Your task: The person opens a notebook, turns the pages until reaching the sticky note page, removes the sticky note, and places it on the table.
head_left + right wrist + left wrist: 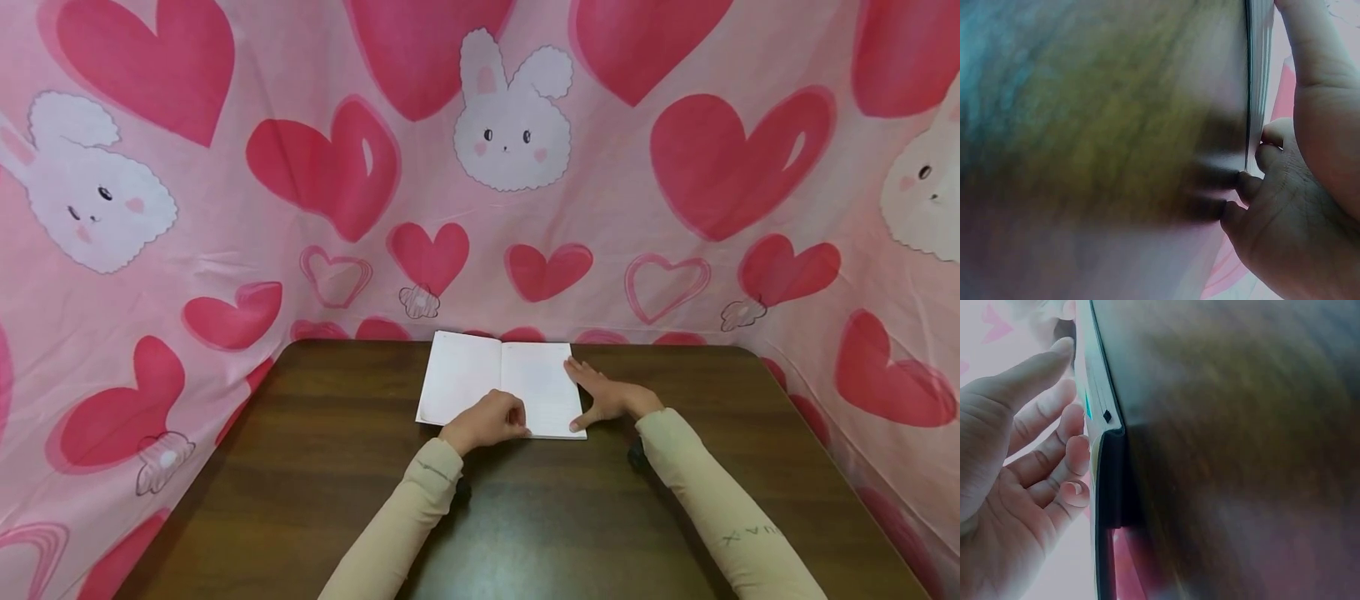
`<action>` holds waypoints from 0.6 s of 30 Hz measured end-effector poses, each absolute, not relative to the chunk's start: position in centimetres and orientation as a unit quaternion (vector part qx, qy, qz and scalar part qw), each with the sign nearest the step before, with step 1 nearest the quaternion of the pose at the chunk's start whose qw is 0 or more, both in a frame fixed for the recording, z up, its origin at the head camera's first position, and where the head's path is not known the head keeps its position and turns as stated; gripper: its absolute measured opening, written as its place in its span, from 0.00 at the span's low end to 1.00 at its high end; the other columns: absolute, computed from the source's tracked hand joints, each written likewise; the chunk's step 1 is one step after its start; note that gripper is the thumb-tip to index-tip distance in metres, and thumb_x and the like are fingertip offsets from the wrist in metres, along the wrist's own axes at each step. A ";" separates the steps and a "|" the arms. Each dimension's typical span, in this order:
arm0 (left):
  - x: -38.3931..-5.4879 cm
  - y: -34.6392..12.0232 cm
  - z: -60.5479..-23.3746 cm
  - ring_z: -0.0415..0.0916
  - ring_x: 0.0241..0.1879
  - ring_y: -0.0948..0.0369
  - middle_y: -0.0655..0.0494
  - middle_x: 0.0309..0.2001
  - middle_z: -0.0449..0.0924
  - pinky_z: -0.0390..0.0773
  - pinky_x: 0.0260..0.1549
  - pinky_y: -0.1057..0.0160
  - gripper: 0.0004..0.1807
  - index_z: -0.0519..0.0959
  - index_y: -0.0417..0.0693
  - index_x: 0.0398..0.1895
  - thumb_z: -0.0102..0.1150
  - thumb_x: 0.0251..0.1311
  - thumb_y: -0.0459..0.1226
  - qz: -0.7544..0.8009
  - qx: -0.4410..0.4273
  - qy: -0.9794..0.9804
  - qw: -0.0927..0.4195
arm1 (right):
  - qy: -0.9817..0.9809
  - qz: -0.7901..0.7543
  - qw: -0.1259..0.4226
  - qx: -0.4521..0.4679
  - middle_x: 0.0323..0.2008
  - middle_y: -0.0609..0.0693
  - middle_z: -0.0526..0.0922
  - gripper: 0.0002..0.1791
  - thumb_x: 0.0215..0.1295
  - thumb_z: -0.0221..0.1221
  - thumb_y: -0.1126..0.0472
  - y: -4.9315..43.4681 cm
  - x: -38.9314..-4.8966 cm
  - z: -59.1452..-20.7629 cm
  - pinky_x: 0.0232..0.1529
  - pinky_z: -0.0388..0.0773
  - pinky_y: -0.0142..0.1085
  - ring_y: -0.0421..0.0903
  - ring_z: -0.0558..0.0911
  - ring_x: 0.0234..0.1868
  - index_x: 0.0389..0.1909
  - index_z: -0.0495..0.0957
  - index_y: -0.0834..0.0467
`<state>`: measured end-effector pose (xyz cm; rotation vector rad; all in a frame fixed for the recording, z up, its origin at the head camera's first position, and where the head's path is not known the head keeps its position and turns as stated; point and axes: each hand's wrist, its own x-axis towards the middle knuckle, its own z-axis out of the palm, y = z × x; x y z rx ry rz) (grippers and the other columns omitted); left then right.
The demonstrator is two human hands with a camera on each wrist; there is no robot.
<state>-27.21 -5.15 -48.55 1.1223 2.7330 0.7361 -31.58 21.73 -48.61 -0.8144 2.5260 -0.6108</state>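
Note:
An open notebook lies near the table's far edge, its pages white with faint lines on the right one. My left hand rests over the lower middle of the notebook, fingers loosely bent. In the left wrist view the left thumb stands apart from the bent fingers, whose tips touch or nearly touch the page. At the notebook's right edge is my right hand, fingers spread, with the thumb on the lower right corner. The right wrist view shows right fingertips by the page edges and tabletop.
The notebook has a dark cover with a black ribbon tip showing at the spine. Beneath it is a dark brown wooden table. Pink cloth with hearts and rabbits hangs behind and along both sides.

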 end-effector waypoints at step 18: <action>-27.5 -4.7 -48.3 0.68 0.23 0.69 0.65 0.20 0.73 0.70 0.26 0.74 0.07 0.78 0.52 0.23 0.65 0.55 0.39 0.210 0.381 0.899 0.050 | 0.906 -0.225 0.205 -0.296 0.73 0.60 0.30 0.66 0.46 0.68 0.42 21.7 -31.8 -48.6 0.65 0.36 0.60 0.63 0.32 0.71 0.72 0.32 0.62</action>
